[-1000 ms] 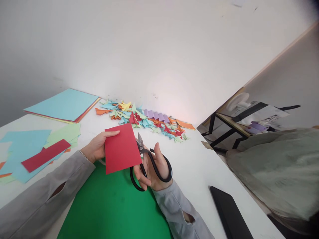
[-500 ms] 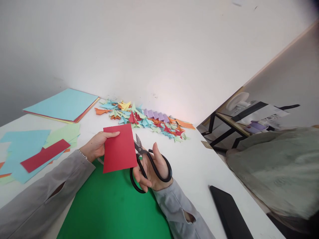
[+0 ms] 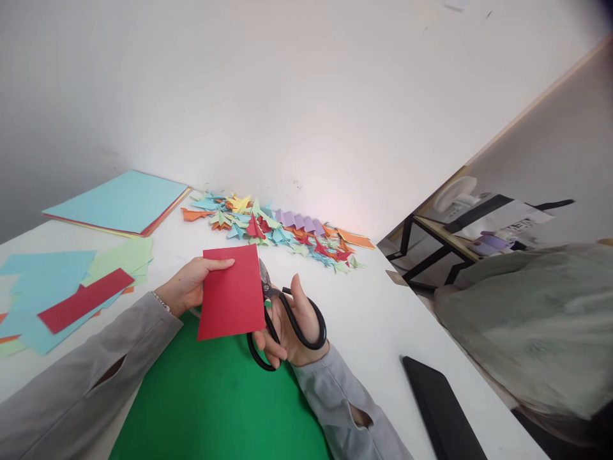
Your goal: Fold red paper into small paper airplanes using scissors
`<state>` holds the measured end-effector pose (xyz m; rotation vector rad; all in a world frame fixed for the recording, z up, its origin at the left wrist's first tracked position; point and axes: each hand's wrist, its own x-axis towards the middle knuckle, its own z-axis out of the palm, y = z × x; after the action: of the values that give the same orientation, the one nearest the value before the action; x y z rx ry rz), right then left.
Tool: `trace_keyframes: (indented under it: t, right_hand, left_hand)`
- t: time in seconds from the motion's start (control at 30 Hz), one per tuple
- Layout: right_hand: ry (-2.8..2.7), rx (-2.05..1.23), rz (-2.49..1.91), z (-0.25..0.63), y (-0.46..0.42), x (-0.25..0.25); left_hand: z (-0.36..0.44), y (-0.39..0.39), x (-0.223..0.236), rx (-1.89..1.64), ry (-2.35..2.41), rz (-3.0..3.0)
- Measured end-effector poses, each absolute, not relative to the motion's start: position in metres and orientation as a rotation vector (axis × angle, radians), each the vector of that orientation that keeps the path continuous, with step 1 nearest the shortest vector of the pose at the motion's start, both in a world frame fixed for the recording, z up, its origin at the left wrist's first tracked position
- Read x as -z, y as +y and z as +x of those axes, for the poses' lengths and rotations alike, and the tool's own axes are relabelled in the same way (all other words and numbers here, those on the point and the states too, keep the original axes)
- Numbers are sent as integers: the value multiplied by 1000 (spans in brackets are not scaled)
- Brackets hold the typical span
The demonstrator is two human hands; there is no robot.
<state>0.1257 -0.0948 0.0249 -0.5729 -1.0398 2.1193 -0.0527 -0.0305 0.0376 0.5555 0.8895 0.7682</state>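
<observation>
My left hand (image 3: 194, 284) pinches a red sheet of paper (image 3: 232, 297) by its left edge, thumb on the front face and the other fingers behind. Black-handled scissors (image 3: 306, 335) are in my right hand (image 3: 285, 332), whose thumb and fingers sit in the handle loops. The scissor blades are parted at the right edge of the red sheet, one of them partly hidden behind it. Beneath both hands lies a green sheet (image 3: 230, 402) at the table's front.
Folded paper pieces (image 3: 282, 230) lie along the wall. At left are a stack of coloured sheets (image 3: 119, 201), loose cut-offs and a red strip (image 3: 86, 300). A black flat object (image 3: 443, 406) rests near the right edge of the white table (image 3: 368, 332).
The scissors have moved slightly left, so a blade now overlaps the red sheet's right edge. The sheet has shifted a little down and to the right with my left hand.
</observation>
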Motion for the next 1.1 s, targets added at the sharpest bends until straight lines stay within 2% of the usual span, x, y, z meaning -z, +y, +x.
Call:
trace_keyframes:
  t: [0.4, 0.77, 1.1]
  right_hand:
    - [-970, -2022, -582, 124, -94, -19]
    - [-929, -2109, -621, 125, -94, -23]
    - [-919, -1978, -633, 121, -94, -19]
  left_hand:
    - [-53, -28, -33, -797, 892, 516]
    - [-52, -28, -29, -729, 894, 546]
    - [-52, -30, -34, -724, 861, 530]
